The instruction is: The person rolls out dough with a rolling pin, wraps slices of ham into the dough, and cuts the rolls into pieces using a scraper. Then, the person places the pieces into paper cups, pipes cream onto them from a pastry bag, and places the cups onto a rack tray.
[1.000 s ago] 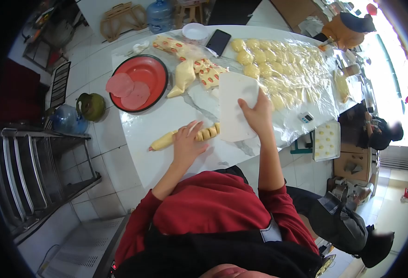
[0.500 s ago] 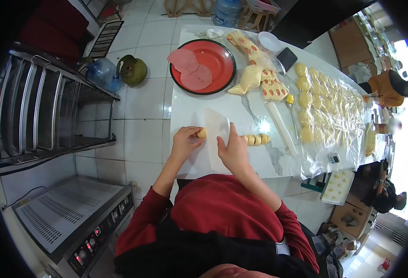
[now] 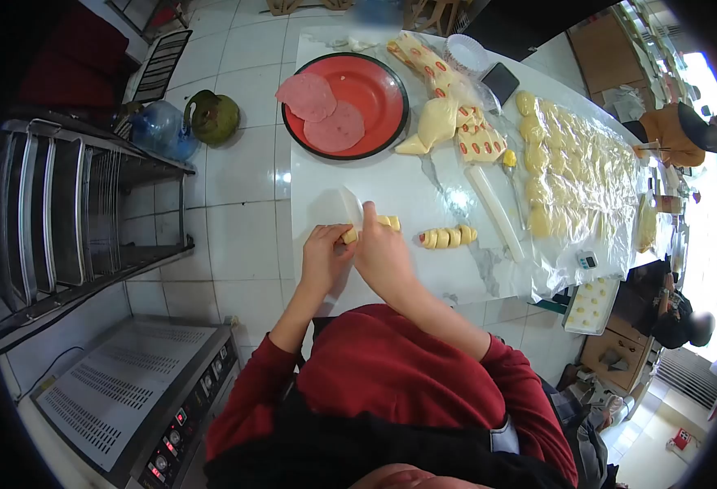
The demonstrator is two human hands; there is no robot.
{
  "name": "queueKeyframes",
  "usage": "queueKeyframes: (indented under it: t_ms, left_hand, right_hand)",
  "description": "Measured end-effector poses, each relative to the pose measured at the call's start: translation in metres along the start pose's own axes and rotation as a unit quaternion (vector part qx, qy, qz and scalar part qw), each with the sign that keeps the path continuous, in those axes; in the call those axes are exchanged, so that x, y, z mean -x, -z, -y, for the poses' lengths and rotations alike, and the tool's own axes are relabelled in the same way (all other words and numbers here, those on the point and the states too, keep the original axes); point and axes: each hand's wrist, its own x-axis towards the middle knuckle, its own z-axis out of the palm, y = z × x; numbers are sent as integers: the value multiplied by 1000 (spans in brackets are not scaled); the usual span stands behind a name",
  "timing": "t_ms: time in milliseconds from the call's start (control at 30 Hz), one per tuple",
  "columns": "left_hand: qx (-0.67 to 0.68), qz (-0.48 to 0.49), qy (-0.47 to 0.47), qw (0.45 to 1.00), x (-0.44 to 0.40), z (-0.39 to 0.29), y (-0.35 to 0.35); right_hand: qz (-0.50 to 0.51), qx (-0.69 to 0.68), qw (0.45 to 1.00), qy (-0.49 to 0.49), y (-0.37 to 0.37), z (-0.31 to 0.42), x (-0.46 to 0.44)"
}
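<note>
Left hand (image 3: 326, 257): fingers closed on end of dough roll (image 3: 349, 235), near table's front-left corner. Right hand (image 3: 381, 253) grips white scraper (image 3: 352, 208) against it. Bare marble (image 3: 411, 285) separates roll from sliced roll (image 3: 449, 237).

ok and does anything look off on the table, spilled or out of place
One small thing: a pink slice laps over the left rim of the red plate, partly outside it, so it looks askew. I see no clear spill or damage.

No readable text; the red marks on the patterned bag (image 3: 480, 145) too small.
</note>
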Motion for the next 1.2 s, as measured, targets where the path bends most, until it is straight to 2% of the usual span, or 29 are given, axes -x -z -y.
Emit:
queueKeyframes:
  t_ms: [133, 233, 333, 433, 633, 733, 833, 967, 1067, 1167, 1200]
  left_hand:
    - [33, 9, 11, 999, 4, 8, -2]
    - [170, -49, 28, 984, 5, -3, -4]
    - [-2, -73, -92, 993, -4, -14, 1]
    - [-12, -5, -73, 997, -8, -2, -9]
    - [-45, -20, -86, 995, -9, -1, -14]
    - [-57, -6, -62, 996, -9, 0, -17]
    - [-81, -7, -48, 996, -9, -8, -15]
    - [-85, 6, -42, 996, -11, -11, -13]
    - [-79, 13, -44, 996, -5, -8, -14]
    - [-60, -9, -31, 998, -9, -25, -10]
    - [-55, -26, -37, 997, -11, -33, -10]
  right_hand:
    - [-6, 32, 999, -17, 11, -11, -27]
    - [-129, -11, 991, 17, 36, -15, -8]
    - [-132, 1, 991, 18, 46, -26, 7]
    - [-100, -8, 995, -2, 43, -27, 16]
    - [-66, -2, 997, -50, 33, -22, 17]
    - [-74, 1, 997, -23, 24, -23, 15]
    - [-22, 42, 998, -37, 13, -16, 12]
    - [4, 57, 998, -7, 10, -10, -5]
    - [-29, 17, 999, -4, 31, -32, -25]
    - [-169, 38, 984, 42, 51, -39, -4]
    - [-156, 24, 987, 23, 57, -41, 1]
